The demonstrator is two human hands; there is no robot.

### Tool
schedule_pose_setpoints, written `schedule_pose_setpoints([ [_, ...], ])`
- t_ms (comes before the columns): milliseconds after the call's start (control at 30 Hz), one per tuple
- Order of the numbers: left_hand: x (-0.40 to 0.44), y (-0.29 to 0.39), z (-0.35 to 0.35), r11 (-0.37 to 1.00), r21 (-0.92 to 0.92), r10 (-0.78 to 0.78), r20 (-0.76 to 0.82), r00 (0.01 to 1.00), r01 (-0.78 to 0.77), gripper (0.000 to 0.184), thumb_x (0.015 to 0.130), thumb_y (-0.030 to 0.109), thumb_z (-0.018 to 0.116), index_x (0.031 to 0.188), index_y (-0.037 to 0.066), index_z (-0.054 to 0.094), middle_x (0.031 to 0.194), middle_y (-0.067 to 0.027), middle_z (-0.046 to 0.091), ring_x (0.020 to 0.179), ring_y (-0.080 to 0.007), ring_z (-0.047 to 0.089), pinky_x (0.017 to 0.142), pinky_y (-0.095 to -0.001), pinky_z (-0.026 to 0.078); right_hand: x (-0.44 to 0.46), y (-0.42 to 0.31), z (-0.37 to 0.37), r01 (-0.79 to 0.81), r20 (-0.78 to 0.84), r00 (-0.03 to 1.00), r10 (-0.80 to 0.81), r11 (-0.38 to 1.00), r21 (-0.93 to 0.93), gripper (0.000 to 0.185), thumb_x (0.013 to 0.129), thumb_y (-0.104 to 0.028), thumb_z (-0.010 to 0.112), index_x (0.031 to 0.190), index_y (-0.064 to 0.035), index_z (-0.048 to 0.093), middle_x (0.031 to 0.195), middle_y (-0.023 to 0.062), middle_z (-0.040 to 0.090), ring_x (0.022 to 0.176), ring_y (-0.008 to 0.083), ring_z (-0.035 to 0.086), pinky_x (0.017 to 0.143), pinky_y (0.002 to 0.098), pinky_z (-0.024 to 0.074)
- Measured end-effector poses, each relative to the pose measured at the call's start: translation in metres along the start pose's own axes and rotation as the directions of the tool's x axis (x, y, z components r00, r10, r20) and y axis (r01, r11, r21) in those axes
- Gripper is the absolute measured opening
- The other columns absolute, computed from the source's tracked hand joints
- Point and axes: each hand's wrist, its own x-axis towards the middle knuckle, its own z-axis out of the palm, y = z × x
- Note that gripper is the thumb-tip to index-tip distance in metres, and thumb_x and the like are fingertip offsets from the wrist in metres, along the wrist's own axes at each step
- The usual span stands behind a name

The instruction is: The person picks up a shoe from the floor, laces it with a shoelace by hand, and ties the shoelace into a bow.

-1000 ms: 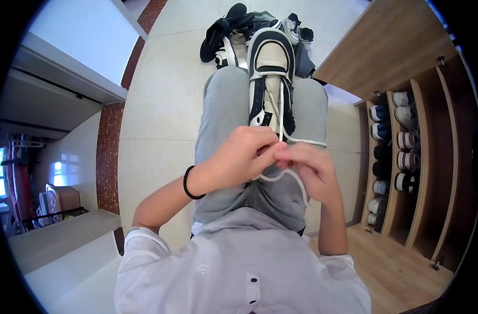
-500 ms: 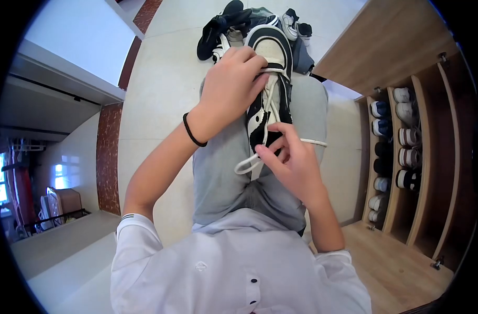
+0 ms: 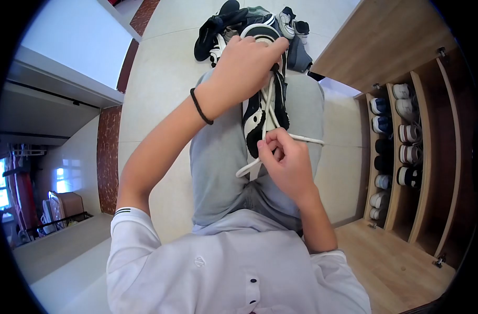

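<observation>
A black-and-white sneaker [image 3: 253, 118] lies on my lap between the thighs, its toe pointing away from me. My left hand [image 3: 249, 65] lies across its front part with the fingers curled over it; the fingertips are partly hidden. My right hand [image 3: 287, 163] is closed in a pinch on a white shoelace [image 3: 270, 107] near the shoe's opening. One loose lace end loops down over the grey trousers [image 3: 218, 178], and another stretches across the right thigh.
Several shoes [image 3: 218, 31] are piled on the tiled floor [image 3: 155, 104] beyond my knees. To the right stands an open wooden shoe cabinet [image 3: 417, 125] with several pairs on its shelves. Its lower door panel [image 3: 391, 267] lies folded down beside me.
My left hand has shifted right across the front of the shoe, covering more of it. The right hand's fingers have drawn together on the shoelace.
</observation>
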Motion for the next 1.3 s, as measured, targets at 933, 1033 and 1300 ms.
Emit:
schedule_pose_setpoints([
  [933, -0.033, -0.025, -0.024, 0.931, -0.363, 0.048, 0.029, 0.998, -0.034, 0.010, 0.094, 0.014, 0.065, 0.098, 0.005, 0.067, 0.107, -0.0077, 0.063, 0.100, -0.0256, 0.059, 0.084, -0.0356, 0.047, -0.048, 0.010, -0.025, 0.240, 0.273, 0.945, -0.178, 0.947, -0.212, 0.013, 0.086, -0.008, 0.068, 0.079, -0.0025, 0.058, 0.061, 0.0134, 0.057, 0.049, 0.0277, 0.054, 0.049, 0.0362, 0.0427],
  [1033, -0.045, 0.005, -0.037, 0.970, -0.240, 0.070, 0.109, 0.992, -0.042, 0.012, 0.091, 0.018, 0.068, 0.094, 0.007, 0.069, 0.118, -0.0080, 0.060, 0.113, -0.0287, 0.054, 0.099, -0.0431, 0.040, -0.055, 0.008, -0.029, 0.170, 0.288, 0.951, -0.111, 0.967, -0.189, 0.006, 0.089, -0.007, 0.067, 0.087, -0.0023, 0.064, 0.064, 0.0108, 0.060, 0.049, 0.0225, 0.056, 0.050, 0.0338, 0.0439],
  [1300, -0.063, 0.033, -0.034, 0.977, -0.101, 0.208, 0.245, 0.947, -0.188, 0.028, 0.083, 0.038, 0.076, 0.096, 0.014, 0.071, 0.142, -0.0114, 0.050, 0.137, -0.0313, 0.040, 0.110, -0.0596, 0.025, -0.070, -0.027, -0.065, -0.021, -0.230, 0.967, 0.108, 0.935, 0.354, 0.025, 0.092, -0.005, 0.064, 0.116, 0.0008, 0.068, 0.081, 0.0062, 0.071, 0.054, 0.0076, 0.054, 0.049, 0.0238, 0.0429],
])
